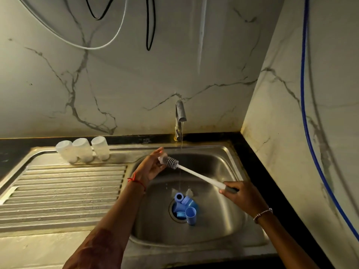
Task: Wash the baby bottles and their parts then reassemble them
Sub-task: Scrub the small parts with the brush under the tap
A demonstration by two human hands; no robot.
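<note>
My left hand (152,167) holds a small clear teat (161,158) over the sink basin (219,167). My right hand (240,197) grips the handle of a long white bottle brush (196,174), whose grey ribbed head (172,162) presses against the teat. Three clear bottles (82,150) stand upside down at the back of the draining board. Several blue caps and collars (184,207) lie piled over the drain, with a clear teat (189,192) beside them.
Water runs in a thin stream from the steel tap (180,117) into the basin. The ribbed draining board (62,189) stretches to the left. A marble wall stands behind and to the right, with cables and a blue hose (304,105) hanging.
</note>
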